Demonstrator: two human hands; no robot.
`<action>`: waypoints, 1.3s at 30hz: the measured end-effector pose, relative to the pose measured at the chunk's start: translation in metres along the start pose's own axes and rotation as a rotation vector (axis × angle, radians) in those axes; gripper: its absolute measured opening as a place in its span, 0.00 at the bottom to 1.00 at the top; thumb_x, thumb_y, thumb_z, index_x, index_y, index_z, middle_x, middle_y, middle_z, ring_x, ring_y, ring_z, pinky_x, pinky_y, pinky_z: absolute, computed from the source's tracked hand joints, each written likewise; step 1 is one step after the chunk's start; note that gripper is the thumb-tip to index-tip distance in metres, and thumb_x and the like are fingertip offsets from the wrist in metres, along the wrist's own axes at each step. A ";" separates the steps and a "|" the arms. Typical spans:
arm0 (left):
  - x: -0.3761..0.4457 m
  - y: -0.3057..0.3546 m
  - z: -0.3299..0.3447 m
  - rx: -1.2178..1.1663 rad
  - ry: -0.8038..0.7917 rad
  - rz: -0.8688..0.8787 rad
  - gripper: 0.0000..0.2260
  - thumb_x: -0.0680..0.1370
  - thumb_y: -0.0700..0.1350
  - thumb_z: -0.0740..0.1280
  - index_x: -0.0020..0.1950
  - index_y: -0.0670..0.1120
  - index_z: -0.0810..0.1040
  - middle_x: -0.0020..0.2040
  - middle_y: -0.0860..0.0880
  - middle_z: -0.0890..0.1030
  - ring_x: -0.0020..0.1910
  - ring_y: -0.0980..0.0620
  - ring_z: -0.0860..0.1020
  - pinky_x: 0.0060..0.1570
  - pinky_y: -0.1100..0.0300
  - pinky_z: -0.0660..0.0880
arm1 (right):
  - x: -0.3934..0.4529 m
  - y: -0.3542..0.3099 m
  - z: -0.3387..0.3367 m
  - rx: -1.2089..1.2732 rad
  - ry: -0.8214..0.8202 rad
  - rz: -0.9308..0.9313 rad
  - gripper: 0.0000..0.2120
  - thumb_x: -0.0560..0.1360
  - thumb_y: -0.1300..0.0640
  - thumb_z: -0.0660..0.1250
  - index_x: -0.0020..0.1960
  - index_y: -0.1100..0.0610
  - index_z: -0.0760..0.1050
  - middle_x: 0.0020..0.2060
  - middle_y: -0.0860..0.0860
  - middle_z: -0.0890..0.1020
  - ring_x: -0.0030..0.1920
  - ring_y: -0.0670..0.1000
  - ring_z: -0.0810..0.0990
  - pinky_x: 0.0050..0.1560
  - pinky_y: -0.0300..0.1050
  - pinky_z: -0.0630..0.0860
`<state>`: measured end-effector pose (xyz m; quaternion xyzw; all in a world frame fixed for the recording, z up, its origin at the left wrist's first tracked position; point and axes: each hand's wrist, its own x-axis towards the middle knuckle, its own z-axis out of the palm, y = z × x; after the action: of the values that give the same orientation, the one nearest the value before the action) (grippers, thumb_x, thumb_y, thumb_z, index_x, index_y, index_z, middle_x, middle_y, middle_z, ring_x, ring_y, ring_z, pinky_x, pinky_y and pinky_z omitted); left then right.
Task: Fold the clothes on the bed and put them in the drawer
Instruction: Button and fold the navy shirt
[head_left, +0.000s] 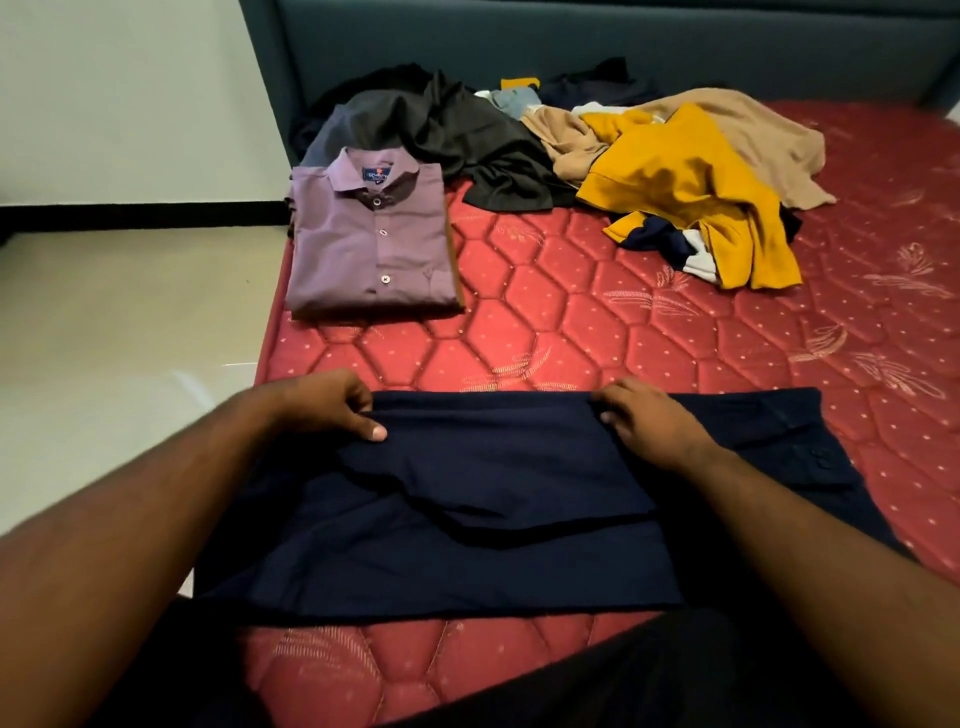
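A navy blue garment (483, 499) lies spread flat on the near part of the red quilted mattress (597, 322), with one layer turned over on top. My left hand (324, 402) pinches its far edge at the left. My right hand (644, 418) grips the same far edge toward the right, fingers curled over the cloth. A folded purple shirt (371, 244) rests at the mattress's left edge, buttons up. Behind it sits a heap of unfolded clothes: a dark grey piece (467, 135), a tan one (753, 130) and a mustard yellow one (691, 187).
A dark blue-grey headboard (571, 41) runs along the far side of the bed. Pale tiled floor (130, 338) and a white wall with a black skirting line lie to the left. No drawer is in view.
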<state>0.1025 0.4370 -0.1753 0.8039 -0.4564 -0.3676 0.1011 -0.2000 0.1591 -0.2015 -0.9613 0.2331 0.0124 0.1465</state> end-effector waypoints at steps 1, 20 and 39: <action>-0.003 -0.001 -0.002 -0.025 0.052 0.030 0.16 0.71 0.51 0.76 0.37 0.39 0.77 0.30 0.52 0.73 0.27 0.59 0.68 0.31 0.62 0.66 | 0.005 -0.007 0.001 0.061 -0.015 -0.016 0.13 0.77 0.59 0.66 0.61 0.55 0.77 0.53 0.53 0.76 0.55 0.54 0.76 0.58 0.49 0.72; -0.019 -0.046 0.009 0.458 0.585 0.028 0.17 0.73 0.62 0.69 0.54 0.51 0.78 0.54 0.49 0.75 0.58 0.45 0.72 0.55 0.49 0.63 | -0.011 -0.066 0.039 -0.050 0.389 0.094 0.08 0.74 0.58 0.67 0.52 0.58 0.74 0.49 0.56 0.76 0.46 0.62 0.76 0.44 0.55 0.74; -0.011 0.057 0.106 0.340 0.338 -0.173 0.28 0.81 0.54 0.50 0.80 0.55 0.44 0.80 0.59 0.43 0.79 0.52 0.42 0.71 0.34 0.37 | -0.001 -0.098 0.048 -0.066 -0.194 -0.009 0.37 0.74 0.28 0.44 0.78 0.42 0.43 0.78 0.40 0.44 0.78 0.49 0.41 0.76 0.54 0.39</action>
<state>-0.0114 0.4324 -0.2166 0.8955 -0.4177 -0.1533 0.0074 -0.1544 0.2561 -0.2209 -0.9609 0.2131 0.1122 0.1367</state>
